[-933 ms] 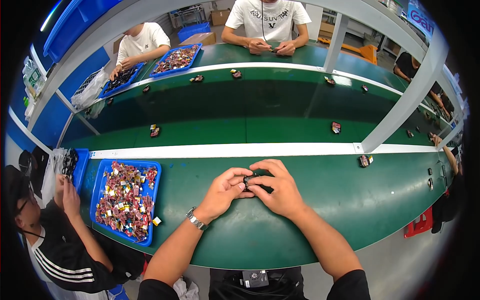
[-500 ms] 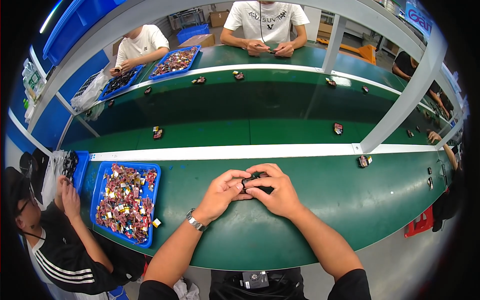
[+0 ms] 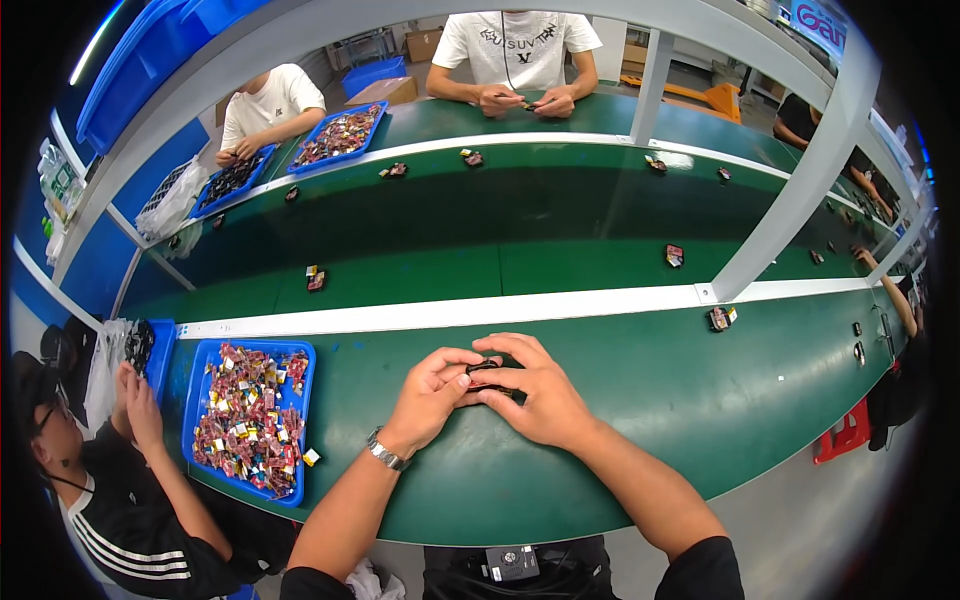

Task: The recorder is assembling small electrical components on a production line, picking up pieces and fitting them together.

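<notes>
My left hand and my right hand meet above the green worktop, in front of me. Between their fingertips is a small black plastic part, with a bit of red showing under it. Fingers cover most of the part, so its full shape is hidden. The left thumb and fingers pinch it from the left. My right fingers reach over its top while the right thumb lies at its near side.
A blue tray of small red boards with white and yellow bits stands left, beside a seated person. Small assembled pieces lie on the green conveyor belt. A grey post rises at right. Other people work across the belt.
My right-hand fingers have shifted over the black part, and it now looks turned, with some red showing. The whole view has moved slightly.
</notes>
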### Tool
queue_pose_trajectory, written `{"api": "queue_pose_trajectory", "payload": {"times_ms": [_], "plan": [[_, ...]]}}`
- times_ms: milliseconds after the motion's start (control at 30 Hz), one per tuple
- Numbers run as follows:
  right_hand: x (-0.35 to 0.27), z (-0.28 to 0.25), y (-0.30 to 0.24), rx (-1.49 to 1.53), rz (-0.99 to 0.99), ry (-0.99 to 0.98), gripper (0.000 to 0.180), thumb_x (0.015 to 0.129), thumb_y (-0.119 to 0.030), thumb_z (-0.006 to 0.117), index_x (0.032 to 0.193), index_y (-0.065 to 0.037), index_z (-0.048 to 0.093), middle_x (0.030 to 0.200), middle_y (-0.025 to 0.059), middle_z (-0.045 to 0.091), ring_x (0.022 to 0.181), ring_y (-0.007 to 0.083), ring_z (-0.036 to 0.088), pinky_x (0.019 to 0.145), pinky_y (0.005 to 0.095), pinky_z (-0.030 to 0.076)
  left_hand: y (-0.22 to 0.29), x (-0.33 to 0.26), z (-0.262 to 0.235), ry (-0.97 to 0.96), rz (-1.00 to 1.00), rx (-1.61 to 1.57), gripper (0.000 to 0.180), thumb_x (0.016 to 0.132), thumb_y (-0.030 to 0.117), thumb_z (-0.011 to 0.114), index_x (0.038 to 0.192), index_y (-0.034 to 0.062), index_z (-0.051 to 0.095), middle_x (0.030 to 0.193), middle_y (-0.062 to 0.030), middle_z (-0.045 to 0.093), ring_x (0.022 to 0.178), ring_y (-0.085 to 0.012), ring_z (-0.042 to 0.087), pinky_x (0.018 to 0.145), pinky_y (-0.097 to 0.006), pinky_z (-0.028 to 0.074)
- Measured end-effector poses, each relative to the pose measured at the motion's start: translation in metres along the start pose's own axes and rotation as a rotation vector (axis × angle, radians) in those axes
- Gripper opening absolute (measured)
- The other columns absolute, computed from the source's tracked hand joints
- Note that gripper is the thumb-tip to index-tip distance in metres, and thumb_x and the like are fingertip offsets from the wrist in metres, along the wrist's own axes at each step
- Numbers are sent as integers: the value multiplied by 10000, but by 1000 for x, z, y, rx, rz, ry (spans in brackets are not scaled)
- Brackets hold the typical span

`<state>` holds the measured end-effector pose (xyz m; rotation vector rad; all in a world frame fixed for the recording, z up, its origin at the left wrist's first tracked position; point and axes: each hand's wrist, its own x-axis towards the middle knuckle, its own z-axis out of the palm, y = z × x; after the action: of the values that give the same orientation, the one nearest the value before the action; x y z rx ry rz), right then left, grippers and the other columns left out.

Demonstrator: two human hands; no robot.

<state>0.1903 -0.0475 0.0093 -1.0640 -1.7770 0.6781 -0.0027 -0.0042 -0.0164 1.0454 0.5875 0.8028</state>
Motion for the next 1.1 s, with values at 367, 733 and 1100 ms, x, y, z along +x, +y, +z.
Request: {"api": "queue_pose_trajectory", "payload": {"times_ms": [367, 733, 1100], "plan": [[-2, -3, 4, -65, -20, 52, 168, 810, -37, 710, 974, -65, 733, 1232, 85, 597, 1176, 289, 531, 912, 369, 523, -2, 1, 1, -27, -8, -29, 240, 991, 68, 536, 1222, 10, 498, 1298, -232, 573, 1168, -286, 610, 970, -437, 545], [-2, 1, 8, -40, 23, -32, 255, 832, -36, 688, 1082, -85, 706, 1326, 102, 540, 1241, 314, 483, 965, 386, 490, -2, 0, 8, 87, 49, 16, 276, 997, 66, 526, 1263, 3, 490, 1194, -176, 636, 1093, -244, 644, 938, -401, 561], [5, 3, 6, -336, -320, 185, 248, 677, 26, 715, 907, -45, 656, 961, 72, 601, 885, 261, 602, 731, 363, 525, 2, 0, 13, 87, -9, 51, 284, 1012, 14, 442, 1291, -19, 480, 1211, -158, 623, 1106, -221, 627, 941, -378, 564]]}}
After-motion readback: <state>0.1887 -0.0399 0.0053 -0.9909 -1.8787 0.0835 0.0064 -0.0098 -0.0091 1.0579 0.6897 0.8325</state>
